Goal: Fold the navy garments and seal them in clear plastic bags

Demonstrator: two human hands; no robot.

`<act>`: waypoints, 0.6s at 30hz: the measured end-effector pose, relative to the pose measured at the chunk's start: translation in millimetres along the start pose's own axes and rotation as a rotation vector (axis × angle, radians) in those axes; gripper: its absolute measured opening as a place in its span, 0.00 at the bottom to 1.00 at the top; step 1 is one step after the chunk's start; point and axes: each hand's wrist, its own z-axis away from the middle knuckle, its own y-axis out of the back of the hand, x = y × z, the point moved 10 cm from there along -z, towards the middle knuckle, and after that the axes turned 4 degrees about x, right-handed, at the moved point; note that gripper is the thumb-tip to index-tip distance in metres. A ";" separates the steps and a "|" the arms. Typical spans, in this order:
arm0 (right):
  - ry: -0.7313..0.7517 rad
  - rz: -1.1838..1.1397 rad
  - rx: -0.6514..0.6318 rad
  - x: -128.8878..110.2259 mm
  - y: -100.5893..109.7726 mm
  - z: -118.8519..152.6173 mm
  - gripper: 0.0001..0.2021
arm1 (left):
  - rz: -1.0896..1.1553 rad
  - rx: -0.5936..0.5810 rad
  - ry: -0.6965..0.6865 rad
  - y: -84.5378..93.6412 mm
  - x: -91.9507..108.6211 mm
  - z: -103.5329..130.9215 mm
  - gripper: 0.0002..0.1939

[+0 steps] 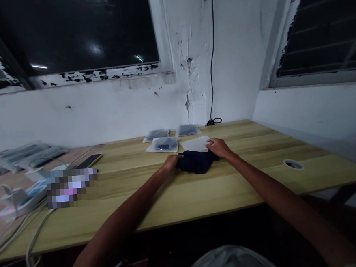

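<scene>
A dark blue piece of cloth (pixel 196 162) lies bunched just above the wooden table, stretched between my two hands. At its left end, my left hand (pixel 169 165) is closed around the fabric. My right hand (pixel 220 147) is closed at the upper right end of the cloth, its fingertips beside a flat white sheet or bag (pixel 196 143). Which kind of garment the cloth is, I cannot tell. Just beyond it sits a frosted plastic packet (pixel 162 144) with something dark inside.
Two more packets, a left one (pixel 156 135) and a right one (pixel 188 129), lie near the wall. Leftward are a phone (pixel 89 161), a power strip (pixel 33 196) with cables, and several stacked packets (pixel 30 157). A cable hole (pixel 293 165) is at right; a black cord (pixel 212 66) hangs behind.
</scene>
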 end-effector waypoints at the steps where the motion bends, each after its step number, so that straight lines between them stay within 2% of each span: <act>1: 0.010 -0.037 -0.022 -8.1 -2.0 1.6 0.14 | -0.028 -0.007 -0.027 1.6 3.3 -0.2 0.10; 3: 0.090 -0.109 -0.076 -28.5 -4.2 6.1 0.19 | -0.087 0.010 -0.131 8.0 15.9 0.5 0.11; 5: 0.190 -0.223 -0.198 -49.2 -9.1 14.2 0.25 | -0.111 0.010 -0.212 13.4 27.2 2.4 0.14; 9: 0.261 -0.414 -0.536 -76.5 -22.8 38.3 0.42 | -0.081 -0.144 -0.251 7.7 39.4 10.9 0.14; 11: 0.308 -0.422 -0.576 -88.4 -20.5 45.5 0.51 | -0.077 -0.265 -0.293 -3.1 46.5 20.0 0.16; 13: 0.394 -0.372 -0.537 -102.1 -13.6 48.9 0.54 | -0.076 -0.361 -0.344 -13.5 52.7 29.1 0.22; 15: 0.485 -0.293 -0.479 -115.1 -7.0 51.3 0.48 | -0.093 -0.405 -0.374 -19.3 55.2 33.8 0.25; 18: 0.567 -0.233 -0.444 -127.1 -2.4 53.6 0.22 | -0.181 -0.441 -0.367 -21.2 50.4 31.6 0.21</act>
